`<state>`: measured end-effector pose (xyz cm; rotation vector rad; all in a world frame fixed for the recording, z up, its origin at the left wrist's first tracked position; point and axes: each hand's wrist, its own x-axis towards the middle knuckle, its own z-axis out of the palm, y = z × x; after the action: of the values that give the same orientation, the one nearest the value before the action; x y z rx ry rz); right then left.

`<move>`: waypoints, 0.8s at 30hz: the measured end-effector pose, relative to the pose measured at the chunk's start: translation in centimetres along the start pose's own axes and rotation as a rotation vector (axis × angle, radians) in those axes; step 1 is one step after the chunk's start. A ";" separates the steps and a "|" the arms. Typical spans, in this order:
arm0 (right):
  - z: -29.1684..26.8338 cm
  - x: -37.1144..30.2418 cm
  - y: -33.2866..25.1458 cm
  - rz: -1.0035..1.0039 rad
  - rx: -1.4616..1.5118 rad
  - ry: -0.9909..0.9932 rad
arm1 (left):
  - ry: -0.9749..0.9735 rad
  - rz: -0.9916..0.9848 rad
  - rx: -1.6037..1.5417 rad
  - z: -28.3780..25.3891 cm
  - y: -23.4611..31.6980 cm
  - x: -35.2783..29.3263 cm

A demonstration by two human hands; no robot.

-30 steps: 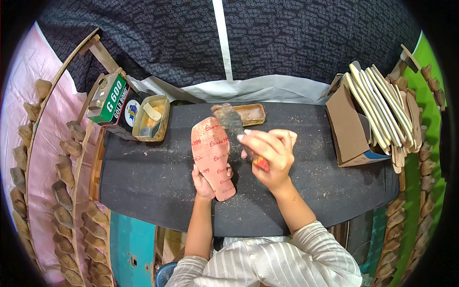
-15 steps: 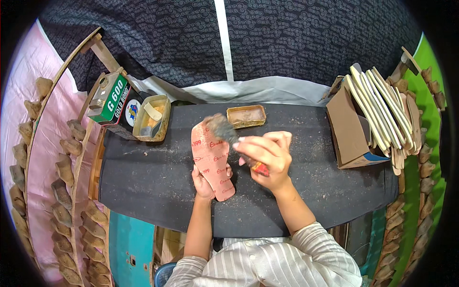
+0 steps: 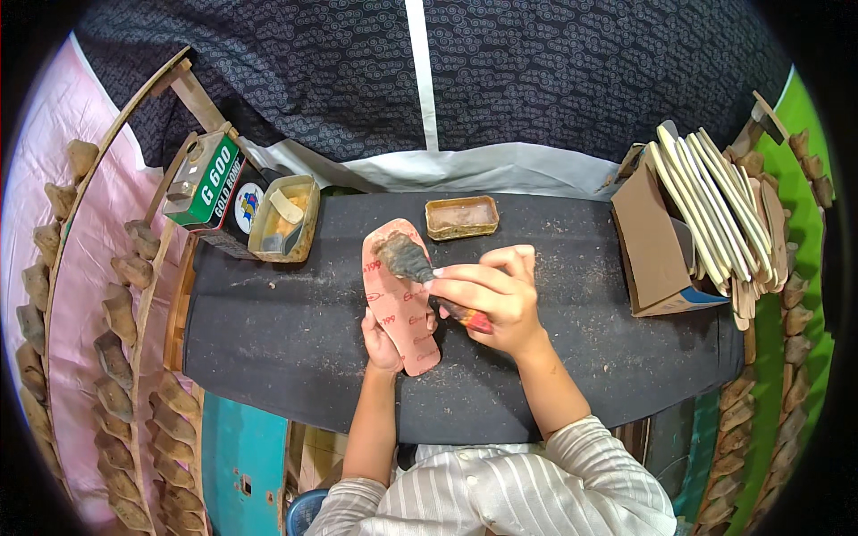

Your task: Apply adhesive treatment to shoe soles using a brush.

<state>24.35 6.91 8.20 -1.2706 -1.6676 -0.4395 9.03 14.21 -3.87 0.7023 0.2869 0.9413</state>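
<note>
Looking light and bendy, the pink sole (image 3: 393, 293) is best held by its side edges, pinched by the left hand (image 3: 382, 348). The brush (image 3: 413, 263) is pinched by the right hand (image 3: 500, 299).

I can't see part of the left hand (image 3: 384, 350) behind the pink insole (image 3: 400, 313); the right hand (image 3: 503, 299) covers some brush (image 3: 409, 263) handle; the lower edge crops the striped shirt (image 3: 487, 487).

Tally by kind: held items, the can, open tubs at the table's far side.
Pink, red-printed sole-shaped piece: 1
Dark-bristled brush with red on its handle: 1
Green-and-black rectangular can: 1
Yellowish open rectangular tubs: 2
Total: 5
</note>
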 end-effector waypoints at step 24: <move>0.4 0.1 0.7 0.173 -0.133 0.108 | -0.100 -0.045 -0.113 -2.1 -0.4 0.3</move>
<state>24.80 7.56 7.87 -1.4497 -1.4442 -0.5107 8.40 15.11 -5.68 0.6341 0.1588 0.8693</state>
